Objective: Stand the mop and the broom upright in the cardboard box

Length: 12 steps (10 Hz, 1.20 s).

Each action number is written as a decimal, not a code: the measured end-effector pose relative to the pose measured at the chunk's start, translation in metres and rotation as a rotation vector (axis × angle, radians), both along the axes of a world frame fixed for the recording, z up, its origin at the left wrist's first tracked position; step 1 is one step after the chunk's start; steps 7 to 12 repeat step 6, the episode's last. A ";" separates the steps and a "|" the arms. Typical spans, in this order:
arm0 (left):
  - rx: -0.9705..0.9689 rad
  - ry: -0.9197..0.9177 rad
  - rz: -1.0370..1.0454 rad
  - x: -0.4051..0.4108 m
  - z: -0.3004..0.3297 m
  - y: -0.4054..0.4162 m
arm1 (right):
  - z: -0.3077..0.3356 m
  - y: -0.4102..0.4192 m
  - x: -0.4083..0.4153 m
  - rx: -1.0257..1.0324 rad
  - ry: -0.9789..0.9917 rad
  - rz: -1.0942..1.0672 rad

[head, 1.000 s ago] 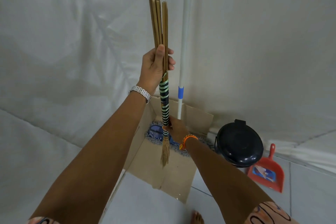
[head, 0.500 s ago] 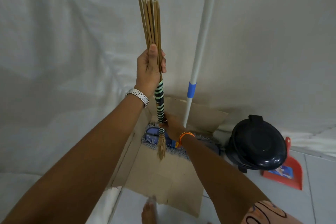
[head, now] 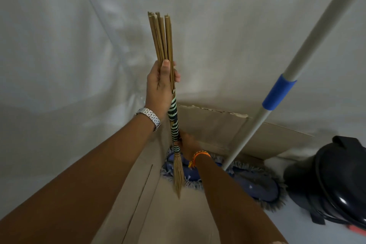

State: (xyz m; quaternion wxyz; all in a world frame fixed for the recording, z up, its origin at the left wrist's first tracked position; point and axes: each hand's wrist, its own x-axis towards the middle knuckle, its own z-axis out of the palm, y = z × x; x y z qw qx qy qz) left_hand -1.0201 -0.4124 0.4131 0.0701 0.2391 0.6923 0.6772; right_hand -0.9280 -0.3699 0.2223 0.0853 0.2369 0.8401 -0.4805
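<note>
Over the cardboard box (head: 213, 127), both hands grip the broom (head: 170, 85) upright.

Left hand (head: 159, 87) wraps the bare sticks, right hand (head: 188, 145) clasps the striped binding lower down; bristle tip hangs above the box floor. Just right, the mop (head: 255, 182) stands inside the box, pole leaning right, beside a black bin (head: 336, 180).

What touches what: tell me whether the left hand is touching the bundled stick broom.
Touching. The head view shows the left hand with fingers wrapped around the bundled stick broom.
</note>
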 end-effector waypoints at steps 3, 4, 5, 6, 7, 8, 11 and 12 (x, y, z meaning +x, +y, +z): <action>-0.067 0.088 0.128 -0.040 -0.020 0.005 | -0.037 0.008 -0.042 0.006 -0.050 -0.052; -0.017 0.118 0.238 -0.028 -0.023 0.007 | -0.033 0.011 -0.044 -0.020 -0.122 -0.131; 0.004 0.188 0.313 -0.022 -0.022 0.005 | -0.031 0.010 -0.040 0.019 -0.103 -0.080; 0.011 0.217 0.385 -0.008 -0.006 -0.003 | -0.008 0.010 -0.015 -0.070 -0.144 -0.086; 0.011 0.217 0.385 -0.008 -0.006 -0.003 | -0.008 0.010 -0.015 -0.070 -0.144 -0.086; 0.011 0.217 0.385 -0.008 -0.006 -0.003 | -0.008 0.010 -0.015 -0.070 -0.144 -0.086; 0.011 0.217 0.385 -0.008 -0.006 -0.003 | -0.008 0.010 -0.015 -0.070 -0.144 -0.086; 0.011 0.217 0.385 -0.008 -0.006 -0.003 | -0.008 0.010 -0.015 -0.070 -0.144 -0.086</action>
